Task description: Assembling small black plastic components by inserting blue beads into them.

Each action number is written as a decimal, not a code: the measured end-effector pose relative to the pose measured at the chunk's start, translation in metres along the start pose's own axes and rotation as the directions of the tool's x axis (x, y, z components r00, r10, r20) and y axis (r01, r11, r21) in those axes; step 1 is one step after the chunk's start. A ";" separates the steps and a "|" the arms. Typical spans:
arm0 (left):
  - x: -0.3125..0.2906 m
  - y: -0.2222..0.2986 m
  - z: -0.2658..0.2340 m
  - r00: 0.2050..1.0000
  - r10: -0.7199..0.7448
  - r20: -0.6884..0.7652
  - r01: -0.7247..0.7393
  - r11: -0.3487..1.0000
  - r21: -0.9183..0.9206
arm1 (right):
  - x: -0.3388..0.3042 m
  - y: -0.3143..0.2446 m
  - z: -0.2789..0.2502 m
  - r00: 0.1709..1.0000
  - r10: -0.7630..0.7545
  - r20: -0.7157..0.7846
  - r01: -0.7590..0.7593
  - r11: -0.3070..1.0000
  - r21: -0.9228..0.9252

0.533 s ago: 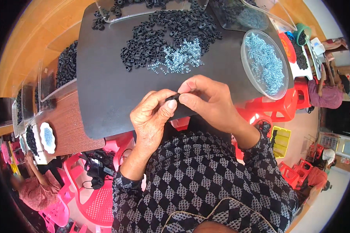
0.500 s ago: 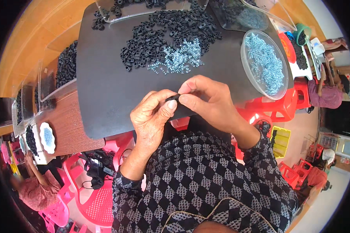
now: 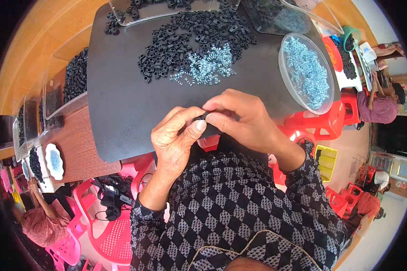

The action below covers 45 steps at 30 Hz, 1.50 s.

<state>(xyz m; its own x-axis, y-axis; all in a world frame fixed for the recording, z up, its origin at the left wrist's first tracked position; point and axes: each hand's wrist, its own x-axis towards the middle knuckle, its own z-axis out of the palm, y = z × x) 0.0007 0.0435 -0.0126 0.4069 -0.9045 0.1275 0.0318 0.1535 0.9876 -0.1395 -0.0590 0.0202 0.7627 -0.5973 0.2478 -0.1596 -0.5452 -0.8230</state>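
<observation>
Between my two hands, over the near edge of the dark table (image 3: 122, 122), is a small black plastic part (image 3: 201, 117). My left hand (image 3: 174, 135) pinches it between thumb and fingers. From the other side, the thumb and fingertips of my right hand (image 3: 239, 115) close on its end; whether they also hold a small spring is hidden. Beyond my hands lies a heap of small black plastic parts (image 3: 167, 49), with a pile of small metal springs (image 3: 210, 65) at its near side. A round clear tub (image 3: 282, 67) of springs stands at the right.
Clear bins with black parts stand at the far edge (image 3: 176, 13) and the left (image 3: 77, 74). A pink chair (image 3: 115, 239) is at lower left, red stools (image 3: 321, 122) at right. Other people sit at tables on both sides.
My right fingertips have shifted slightly left and closed in on the black part. My left hand stays nearly in place, still pinching it.
</observation>
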 end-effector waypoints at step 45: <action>-0.006 -0.006 -0.007 0.995 0.081 0.055 -0.090 0.979 0.181 | -0.003 0.009 0.009 0.959 -0.202 0.198 0.252 0.929 -0.273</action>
<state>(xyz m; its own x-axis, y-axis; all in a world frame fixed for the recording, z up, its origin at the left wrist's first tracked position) 0.0043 0.0504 -0.0194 0.3573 -0.9096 0.2121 -0.1711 0.1595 0.9723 -0.1375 -0.0574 0.0075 0.8878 -0.3465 0.3028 -0.1271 -0.8171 -0.5623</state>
